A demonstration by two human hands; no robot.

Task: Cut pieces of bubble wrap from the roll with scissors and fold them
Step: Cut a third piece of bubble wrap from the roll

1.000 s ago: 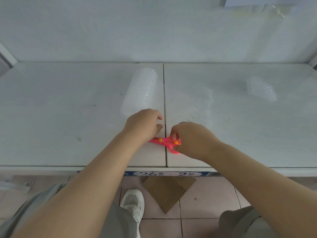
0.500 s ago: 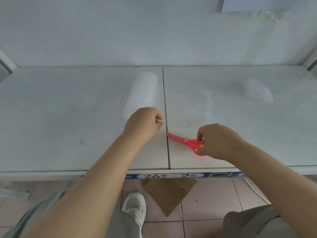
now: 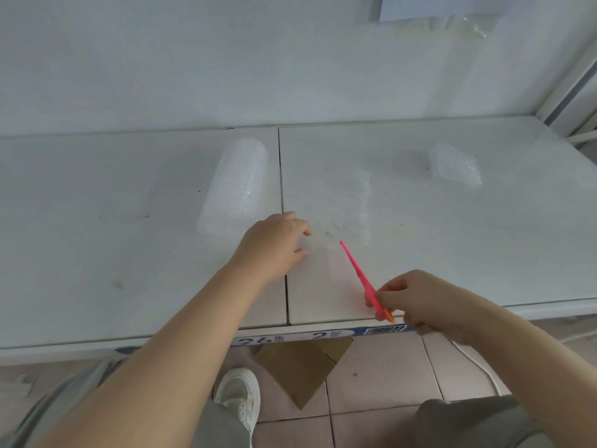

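Observation:
A roll of clear bubble wrap (image 3: 235, 185) lies on the white table (image 3: 113, 195), left of the centre seam. A loose sheet (image 3: 344, 205) runs from the roll to the right, flat on the table. My left hand (image 3: 274, 247) sits at the sheet's near edge with curled fingers, thumb and forefinger pinching the wrap. My right hand (image 3: 423, 302) grips the handles of pink scissors (image 3: 360, 274) near the table's front edge. The blades are together and point up and left toward the sheet. A folded piece of bubble wrap (image 3: 455, 166) lies at the far right.
A wall rises right behind the table. The front edge carries a blue-and-white label (image 3: 290, 337). On the tiled floor below are a brown cardboard piece (image 3: 300, 363), my white shoe (image 3: 239, 399) and a white cord (image 3: 478, 367).
My right hand has lifted the scissors and drawn them right and toward the front edge, blades now pointing at the sheet. My left hand shifted slightly right of the seam.

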